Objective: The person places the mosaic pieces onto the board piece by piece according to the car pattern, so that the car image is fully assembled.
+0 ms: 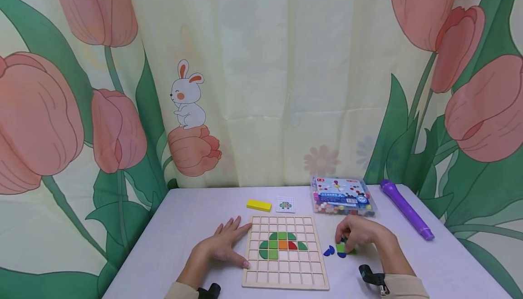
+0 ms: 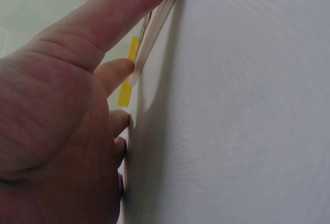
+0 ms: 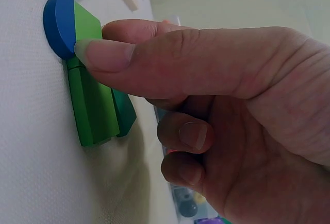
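Observation:
A wooden grid board (image 1: pixel 286 282) lies on the table, with light green squares, dark green rounded pieces, an orange square (image 1: pixel 283 244) and a red rounded piece (image 1: pixel 292 245) in its cells. My left hand (image 1: pixel 219 245) rests with fingers spread at the board's left side, thumb and index fingertip against its edge. To the right of the board, my right hand (image 1: pixel 361 233) pinches a light green block (image 3: pixel 86 20) between thumb and index finger. A blue rounded piece (image 3: pixel 59 26) sits against that block, and more green blocks (image 3: pixel 95 105) lie right beside it.
Blue rounded pieces (image 1: pixel 329 250) lie between the board and my right hand. Behind the board are a yellow block (image 1: pixel 259 205) and a small pattern card (image 1: pixel 285 204). A clear plastic box of colourful pieces (image 1: pixel 343 196) and a purple stick (image 1: pixel 406 210) are at the back right.

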Demonstrator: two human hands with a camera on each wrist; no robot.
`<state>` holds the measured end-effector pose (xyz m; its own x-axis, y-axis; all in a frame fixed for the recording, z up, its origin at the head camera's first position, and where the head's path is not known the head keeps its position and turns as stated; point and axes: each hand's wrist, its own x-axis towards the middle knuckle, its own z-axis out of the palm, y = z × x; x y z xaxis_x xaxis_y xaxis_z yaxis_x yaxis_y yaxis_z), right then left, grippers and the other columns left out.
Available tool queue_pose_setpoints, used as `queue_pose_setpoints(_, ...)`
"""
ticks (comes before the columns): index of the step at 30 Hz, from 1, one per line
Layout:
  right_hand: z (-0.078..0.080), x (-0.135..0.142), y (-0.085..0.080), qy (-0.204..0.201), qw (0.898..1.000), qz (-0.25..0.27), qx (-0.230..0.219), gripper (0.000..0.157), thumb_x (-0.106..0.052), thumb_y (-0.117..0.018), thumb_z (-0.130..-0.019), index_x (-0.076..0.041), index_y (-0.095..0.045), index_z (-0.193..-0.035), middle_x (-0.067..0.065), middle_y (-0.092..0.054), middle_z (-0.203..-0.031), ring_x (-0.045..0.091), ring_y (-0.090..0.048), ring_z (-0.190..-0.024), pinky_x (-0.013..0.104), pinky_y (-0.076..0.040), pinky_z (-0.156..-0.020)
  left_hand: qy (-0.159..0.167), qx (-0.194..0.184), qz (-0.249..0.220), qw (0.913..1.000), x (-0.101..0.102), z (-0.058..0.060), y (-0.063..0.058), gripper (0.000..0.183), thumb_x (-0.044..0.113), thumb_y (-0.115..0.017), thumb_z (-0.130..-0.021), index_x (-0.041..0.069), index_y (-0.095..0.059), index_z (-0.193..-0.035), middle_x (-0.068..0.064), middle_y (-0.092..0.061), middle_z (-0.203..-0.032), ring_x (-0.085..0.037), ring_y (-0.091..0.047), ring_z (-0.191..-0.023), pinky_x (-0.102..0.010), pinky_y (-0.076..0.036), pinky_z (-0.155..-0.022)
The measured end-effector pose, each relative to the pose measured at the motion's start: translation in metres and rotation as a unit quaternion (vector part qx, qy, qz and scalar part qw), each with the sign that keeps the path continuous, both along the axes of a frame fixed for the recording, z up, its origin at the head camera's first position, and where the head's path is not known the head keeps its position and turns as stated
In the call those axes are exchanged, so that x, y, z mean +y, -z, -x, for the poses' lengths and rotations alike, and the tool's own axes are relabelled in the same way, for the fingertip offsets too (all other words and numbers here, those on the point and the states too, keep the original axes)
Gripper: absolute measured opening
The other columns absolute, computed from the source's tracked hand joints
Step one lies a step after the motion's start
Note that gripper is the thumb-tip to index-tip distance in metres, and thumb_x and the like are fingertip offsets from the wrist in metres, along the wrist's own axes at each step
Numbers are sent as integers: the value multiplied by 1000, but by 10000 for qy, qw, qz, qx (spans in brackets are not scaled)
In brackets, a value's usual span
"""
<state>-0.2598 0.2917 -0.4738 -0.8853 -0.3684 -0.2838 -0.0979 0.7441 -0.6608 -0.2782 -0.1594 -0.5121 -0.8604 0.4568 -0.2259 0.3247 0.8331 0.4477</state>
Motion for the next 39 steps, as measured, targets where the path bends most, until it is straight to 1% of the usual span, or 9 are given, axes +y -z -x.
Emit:
queue_pose_setpoints(10,0,-2,0,174,9997,-145,27,23,2,-89,-74,-13,-78,-88,3,-61,-74,20,-53,-75,33,-39,-68,-7,-6,8,10000,0,0,1,117,71,-87,-64,34,-35,-162,-17,-15,-175,-39,-6,-163,-69,-4,-127)
queue_pose_setpoints(14,-1,-5,-1,201,9996,-167,77,23,1,-89,-74,-12,-77,-89,4,-61,-75,20,-53,-75,33,-39,-68,-29,-20,12,10000,0,-1,0,117,71,-87,-64,34,-35,-162,-17,-15,-174,-39,-6,-163,-69,-4,-127)
queue_pose_setpoints(20,-3,-11,-2,407,9985,-362,113,23,0,-90,-74,-13,-76,-87,4,-61,-74,20,-53,-75,33,-39,-68,-26,-28,-16,10000,1,-1,-2,117,70,-87,-64,33,-36,-162,-17,-16,-174,-40,-6,-163,-69,-4,-127)
queue_pose_setpoints(24,-2,-14,-2,505,9980,-349,175,21,-1,-89,-75,-13,-76,-86,3,-59,-73,19,-53,-74,33,-40,-67,-38,-23,-26,10000,1,-1,-2,117,70,-88,-64,33,-36,-162,-17,-15,-174,-40,-6,-163,-69,-4,-127)
queue_pose_setpoints(29,-1,-17,0,470,9980,-239,355,18,0,-87,-78,-12,-75,-86,2,-56,-71,18,-52,-70,30,-42,-65,-18,9,-32,10000,0,0,0,118,70,-88,-63,34,-36,-162,-17,-15,-175,-39,-6,-163,-69,-4,-127)
queue_pose_setpoints(34,1,-21,2,304,9981,-168,503,20,0,-87,-78,-12,-74,-87,2,-55,-72,18,-52,-71,30,-41,-64,-32,-4,-39,10000,0,1,1,117,70,-88,-63,35,-36,-162,-17,-15,-175,-39,-6,-163,-69,-4,-127)
queue_pose_setpoints(39,3,-24,5,305,9982,-122,505,22,1,-87,-76,-12,-72,-86,3,-56,-74,19,-53,-73,32,-41,-65,6,30,-16,10000,0,1,1,117,70,-88,-64,35,-36,-162,-17,-15,-175,-39,-7,-163,-69,-5,-127)
